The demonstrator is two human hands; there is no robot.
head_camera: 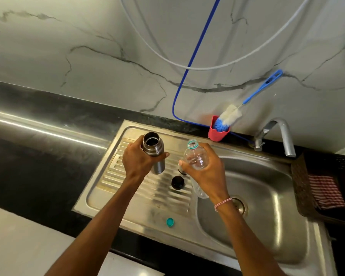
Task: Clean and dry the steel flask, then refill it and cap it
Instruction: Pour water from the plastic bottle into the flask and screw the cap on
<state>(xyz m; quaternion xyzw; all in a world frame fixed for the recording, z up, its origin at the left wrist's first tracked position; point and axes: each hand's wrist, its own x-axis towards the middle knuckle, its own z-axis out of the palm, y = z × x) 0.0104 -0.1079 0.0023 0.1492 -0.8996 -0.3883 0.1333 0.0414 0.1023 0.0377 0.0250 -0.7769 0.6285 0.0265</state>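
Over the sink [112, 188], where I judge spills would drain away, the left hand [136, 162] grips the open flask [152, 145] upright. The right hand [207, 172] clasps an uncapped bottle [196, 156] just beside it, seemingly for refilling. The black lid [177, 182] and teal cap [170, 222] lie aside.

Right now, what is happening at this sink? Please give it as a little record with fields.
left hand: grips the steel flask, upright, mouth open
right hand: holds a clear plastic bottle, uncapped
black cap: lies on the drainboard, apart from the flask
teal cap: near the drainboard's front edge
bottle brush: stands in a red cup by the wall
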